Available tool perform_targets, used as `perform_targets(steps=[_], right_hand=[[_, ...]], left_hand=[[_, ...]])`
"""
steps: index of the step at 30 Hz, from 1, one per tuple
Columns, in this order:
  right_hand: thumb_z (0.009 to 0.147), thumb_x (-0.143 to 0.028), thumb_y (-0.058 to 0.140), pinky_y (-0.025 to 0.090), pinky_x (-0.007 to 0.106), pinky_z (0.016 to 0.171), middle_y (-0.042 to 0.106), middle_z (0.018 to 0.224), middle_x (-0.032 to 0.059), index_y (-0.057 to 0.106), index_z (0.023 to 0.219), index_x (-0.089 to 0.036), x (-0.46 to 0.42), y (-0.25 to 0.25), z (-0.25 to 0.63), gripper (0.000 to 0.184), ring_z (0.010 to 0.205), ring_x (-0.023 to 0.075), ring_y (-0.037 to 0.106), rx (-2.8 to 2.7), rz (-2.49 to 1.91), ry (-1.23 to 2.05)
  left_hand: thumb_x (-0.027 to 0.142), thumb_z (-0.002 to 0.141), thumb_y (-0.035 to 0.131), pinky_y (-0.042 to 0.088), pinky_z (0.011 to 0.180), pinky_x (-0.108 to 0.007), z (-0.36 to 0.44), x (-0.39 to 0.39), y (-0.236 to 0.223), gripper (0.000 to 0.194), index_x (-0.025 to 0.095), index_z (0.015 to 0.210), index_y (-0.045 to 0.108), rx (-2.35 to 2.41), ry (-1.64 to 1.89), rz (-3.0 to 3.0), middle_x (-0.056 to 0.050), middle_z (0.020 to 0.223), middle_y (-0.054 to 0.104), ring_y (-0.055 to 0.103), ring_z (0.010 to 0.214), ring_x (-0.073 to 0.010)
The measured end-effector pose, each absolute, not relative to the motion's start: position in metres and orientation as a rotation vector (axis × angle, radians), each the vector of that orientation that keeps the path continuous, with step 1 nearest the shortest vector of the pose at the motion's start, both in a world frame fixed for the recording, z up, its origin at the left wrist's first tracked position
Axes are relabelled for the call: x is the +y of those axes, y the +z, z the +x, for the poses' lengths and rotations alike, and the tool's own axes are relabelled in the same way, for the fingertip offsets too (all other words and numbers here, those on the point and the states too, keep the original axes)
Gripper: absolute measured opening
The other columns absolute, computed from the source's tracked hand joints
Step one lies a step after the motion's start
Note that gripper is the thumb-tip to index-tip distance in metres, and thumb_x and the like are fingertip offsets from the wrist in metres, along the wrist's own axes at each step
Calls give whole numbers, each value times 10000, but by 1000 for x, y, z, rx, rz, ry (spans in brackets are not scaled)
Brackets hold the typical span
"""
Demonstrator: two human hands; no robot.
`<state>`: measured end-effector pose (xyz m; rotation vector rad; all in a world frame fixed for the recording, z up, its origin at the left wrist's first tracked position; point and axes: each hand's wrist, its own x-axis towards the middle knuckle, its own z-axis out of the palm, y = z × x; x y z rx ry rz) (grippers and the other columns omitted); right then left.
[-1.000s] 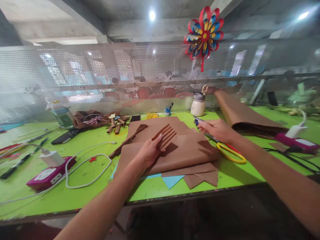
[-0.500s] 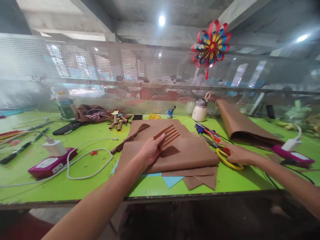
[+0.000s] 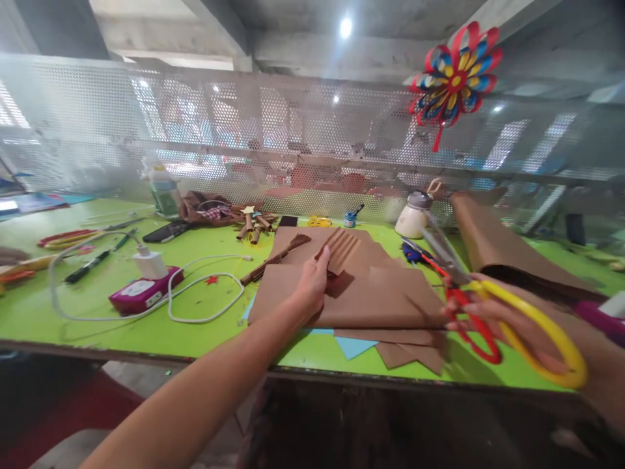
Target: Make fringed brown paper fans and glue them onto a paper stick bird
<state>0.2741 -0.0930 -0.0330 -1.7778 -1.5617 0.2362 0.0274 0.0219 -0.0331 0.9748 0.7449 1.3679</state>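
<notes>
Where the lime-green tabletop (image 3: 215, 339) meets the pale perforated screen (image 3: 293, 124), a small blue jar (image 3: 350, 220) holds a dark, slim tool (image 3: 360, 209) that leans out to the right; the contents of the cream-coloured bottle with a grey lid (image 3: 413, 218) and of the greenish bottle (image 3: 165, 193) at the left cannot be told. The left hand (image 3: 312, 284) reaches forward over the folded brown paper sheets (image 3: 354, 303), thumb up, pinching the near left end of a small brown paper piece cut into parallel strips (image 3: 346, 248). Those strips run diagonally, their free ends aimed away and to the right. The right hand (image 3: 530, 339), blurred, is at the right of the sheets, fingers around the handles of large metal scissors with one red and one yellow handle (image 3: 461, 280). Their long axis slants, blades pointing forward and left, up from the tabletop, toward the cream-coloured bottle; how far the blades part is too blurred to tell.
</notes>
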Motion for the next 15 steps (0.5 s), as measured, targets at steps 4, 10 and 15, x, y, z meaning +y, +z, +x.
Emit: perform_targets(steps=[4, 10, 15], right_hand=[[783, -561, 484, 533, 349, 585, 584, 681, 36, 517, 954, -213, -94, -6, 213, 390, 673, 199, 626, -1099, -1268, 1334], [700, -633, 544, 486, 258, 422, 521, 641, -6, 468, 902, -213, -88, -1, 168, 471, 555, 149, 563, -1114, -1282, 1425], [688, -681, 506, 404, 182, 364, 477, 623, -41, 437, 846, -215, -92, -1, 158, 497, 476, 88, 473, -1371, -1422, 1215]], left_hand=[[388, 806, 537, 478, 522, -217, 26, 17, -24, 319, 115, 966, 587, 733, 1476, 956, -42, 799, 598, 540, 574, -86], [416, 797, 544, 494, 529, -233, 26, 14, -21, 343, 122, 967, 598, 713, 1535, 952, -53, 817, 607, 542, 577, -94], [429, 809, 523, 493, 533, -228, 29, 11, -17, 346, 128, 963, 595, 675, 1537, 951, -52, 787, 618, 551, 560, -94]])
